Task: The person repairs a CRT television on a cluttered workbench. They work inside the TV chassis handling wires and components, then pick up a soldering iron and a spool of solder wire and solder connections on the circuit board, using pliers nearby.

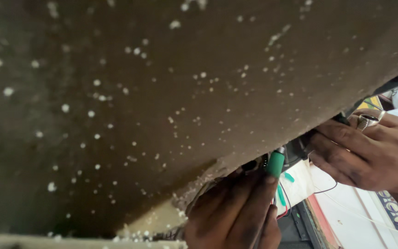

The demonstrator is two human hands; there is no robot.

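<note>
Most of the view is filled by a dark brown panel (162,106), blurred, close to the camera, and speckled with small white flecks. Its lower edge runs diagonally from bottom left up to the right.

The left hand (236,212) is seen at the bottom centre, just under that edge. Its fingers are closed around a green-handled tool (275,163), gripped low on the handle; the metal collar of the tool points up at the panel edge. What the tip touches cannot be told, as it is hidden by the panel.

The right hand (369,154) is seen at the right, higher up, with a silver ring (367,121) worn on one finger. Its fingers are curled against a black part (295,152) tucked under the panel edge; whether that part is actually gripped cannot be told.

The tool lies between the two hands, just beside the black part. Thin red and black wires (285,205) are seen below the tool. A white surface (346,216) with a red edge strip lies further down at the right.
</note>
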